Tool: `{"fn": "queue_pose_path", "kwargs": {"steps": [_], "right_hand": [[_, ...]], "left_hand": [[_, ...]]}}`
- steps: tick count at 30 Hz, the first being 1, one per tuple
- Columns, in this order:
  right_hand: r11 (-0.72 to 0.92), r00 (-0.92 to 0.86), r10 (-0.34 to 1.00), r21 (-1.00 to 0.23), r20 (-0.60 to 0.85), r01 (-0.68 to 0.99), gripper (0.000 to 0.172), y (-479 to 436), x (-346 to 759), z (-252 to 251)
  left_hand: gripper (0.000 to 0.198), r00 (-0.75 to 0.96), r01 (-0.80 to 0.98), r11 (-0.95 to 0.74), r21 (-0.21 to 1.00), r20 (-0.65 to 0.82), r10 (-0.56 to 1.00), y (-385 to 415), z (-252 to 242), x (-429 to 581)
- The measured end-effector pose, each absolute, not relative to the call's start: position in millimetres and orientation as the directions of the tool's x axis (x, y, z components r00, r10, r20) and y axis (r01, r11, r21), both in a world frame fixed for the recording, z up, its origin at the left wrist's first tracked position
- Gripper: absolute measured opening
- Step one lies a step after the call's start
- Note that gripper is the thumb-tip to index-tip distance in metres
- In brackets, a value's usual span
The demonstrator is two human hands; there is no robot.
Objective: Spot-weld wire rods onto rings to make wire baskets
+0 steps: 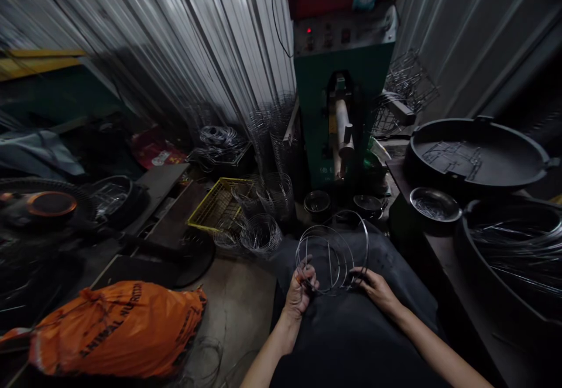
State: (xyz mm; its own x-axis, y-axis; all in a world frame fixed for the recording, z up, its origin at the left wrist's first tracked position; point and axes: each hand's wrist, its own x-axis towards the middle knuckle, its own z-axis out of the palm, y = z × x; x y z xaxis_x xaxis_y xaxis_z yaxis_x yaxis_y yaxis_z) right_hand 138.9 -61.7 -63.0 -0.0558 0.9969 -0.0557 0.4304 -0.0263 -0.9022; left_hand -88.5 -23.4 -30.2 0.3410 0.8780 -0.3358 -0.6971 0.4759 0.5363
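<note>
Over my lap, covered by dark cloth, I hold a round wire frame made of thin metal rings joined by straight wires. My left hand is closed around its left side, fingers curled on the wire. On the right, my right hand pinches the lower edge, where a larger wire ring stands up and overlaps the frame. Whether that ring is joined to the frame I cannot tell. Beyond my knees stands a green machine with a pale horizontal arm and a red light.
Stacked wire baskets and a yellow crate stand ahead left. An orange sack lies at lower left, near a fan. To my right are a large black pan, a metal bowl and a tub of wire rings.
</note>
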Motion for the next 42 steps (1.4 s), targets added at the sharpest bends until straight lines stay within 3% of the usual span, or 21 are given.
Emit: {"fn": "queue_pose_path", "kwargs": {"steps": [11,17,29,35,42], "right_hand": [[0.118,-0.066,0.993,-0.857,0.098,0.502,0.024,-59.1,136.2,-49.3],[0.134,-0.062,0.991,-0.866,0.119,0.481,0.025,-56.5,137.0,-46.6],[0.218,-0.01,0.97,-0.843,0.245,0.491,0.022,-28.8,125.8,-24.6],[0.251,-0.029,0.962,-0.841,0.27,0.479,0.025,-26.5,119.8,-18.2],[0.176,0.006,0.98,-0.878,0.199,0.445,0.027,-29.4,122.9,-21.8]], "left_hand": [[0.037,0.347,-0.694,0.578,0.429,-0.504,0.791,-15.1,-37.9,-92.5],[0.028,0.406,-0.719,0.604,0.342,-0.499,0.766,-13.5,-30.2,-91.5],[0.038,0.441,-0.768,0.614,0.183,-0.544,0.714,0.2,-16.0,-96.0],[0.037,0.459,-0.727,0.655,0.207,-0.564,0.687,-0.1,-23.5,-105.8],[0.03,0.451,-0.733,0.639,0.233,-0.536,0.713,-3.7,-23.2,-103.9]]}}
